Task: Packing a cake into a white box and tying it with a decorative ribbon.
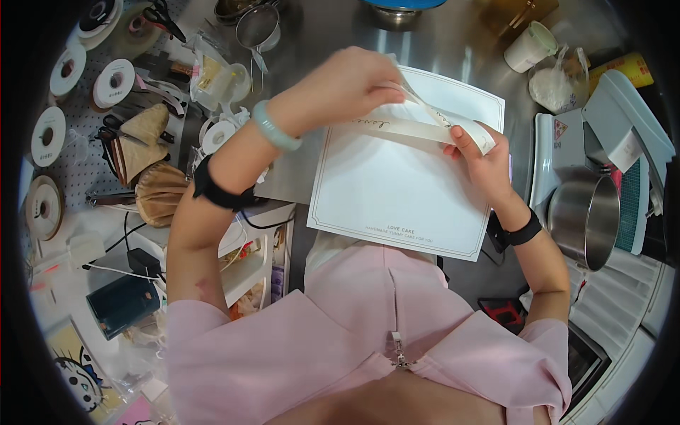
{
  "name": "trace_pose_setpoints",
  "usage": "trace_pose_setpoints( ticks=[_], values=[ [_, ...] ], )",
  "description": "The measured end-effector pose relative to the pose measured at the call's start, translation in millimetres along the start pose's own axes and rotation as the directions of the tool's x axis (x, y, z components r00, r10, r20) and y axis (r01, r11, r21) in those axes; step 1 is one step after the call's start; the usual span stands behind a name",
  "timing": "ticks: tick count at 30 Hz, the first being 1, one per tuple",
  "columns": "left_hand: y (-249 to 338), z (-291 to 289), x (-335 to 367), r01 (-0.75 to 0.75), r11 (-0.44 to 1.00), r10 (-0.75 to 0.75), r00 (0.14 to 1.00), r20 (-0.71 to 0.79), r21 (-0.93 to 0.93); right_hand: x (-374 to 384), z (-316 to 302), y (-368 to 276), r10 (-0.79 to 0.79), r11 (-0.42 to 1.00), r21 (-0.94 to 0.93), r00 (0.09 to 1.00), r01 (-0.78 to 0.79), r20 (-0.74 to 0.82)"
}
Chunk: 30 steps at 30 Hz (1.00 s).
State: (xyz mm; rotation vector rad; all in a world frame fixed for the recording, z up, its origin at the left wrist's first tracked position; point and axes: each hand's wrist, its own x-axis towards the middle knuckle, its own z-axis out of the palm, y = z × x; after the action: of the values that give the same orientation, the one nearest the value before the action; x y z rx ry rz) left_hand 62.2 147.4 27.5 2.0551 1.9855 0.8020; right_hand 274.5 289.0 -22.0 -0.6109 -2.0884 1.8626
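A cream ribbon (411,129) with dark script lettering runs between my two hands in a loop. My left hand (358,83) reaches across from the left, its fingers pinched on the ribbon near the far edge of a white cake box (400,188). On the right, my right hand (478,157) grips the ribbon between thumb and fingers, and a short tail of it sticks out past the thumb. Beneath both hands lies the square box, with a thin line border and small print along its near edge. What lies under my left palm is hidden.
Ribbon spools (113,83) and scissors (163,18) crowd the left side. A strainer (257,28) and a blue turntable (404,3) stand at the back. To the right are a white cup (530,48), a kitchen scale (563,152) and a steel pot (584,219).
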Motion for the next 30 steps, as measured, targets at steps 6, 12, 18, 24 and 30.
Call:
trace_pose_setpoints(
  ticks=[6, 12, 18, 24, 30],
  values=[
    [58, -43, -70, 0.163, 0.906, -0.089, 0.976, -0.199, 0.390, 0, -5, 2, 0.068, 0.997, 0.022, 0.998, -0.068, -0.008],
    [105, -43, -121, 0.467, 0.817, -0.280, 0.833, 0.477, -0.337, 7, -11, 10, -0.176, 0.984, 0.059, 0.976, 0.169, 0.128],
    [66, -25, -63, 0.351, 0.871, -0.332, 0.936, 0.115, -0.344, 7, -14, 16, -0.219, 0.971, 0.123, 0.970, 0.207, 0.101],
    [37, 41, 29, -0.015, 0.975, 0.061, 0.978, 0.201, -0.222, 2, -9, 10, -0.315, 0.948, -0.006, 0.941, 0.318, 0.121],
    [34, 44, 57, 0.109, 0.994, -0.100, 0.830, 0.549, 0.016, -3, -9, -4, -0.468, 0.796, -0.409, 0.882, 0.446, 0.050]
  ],
)
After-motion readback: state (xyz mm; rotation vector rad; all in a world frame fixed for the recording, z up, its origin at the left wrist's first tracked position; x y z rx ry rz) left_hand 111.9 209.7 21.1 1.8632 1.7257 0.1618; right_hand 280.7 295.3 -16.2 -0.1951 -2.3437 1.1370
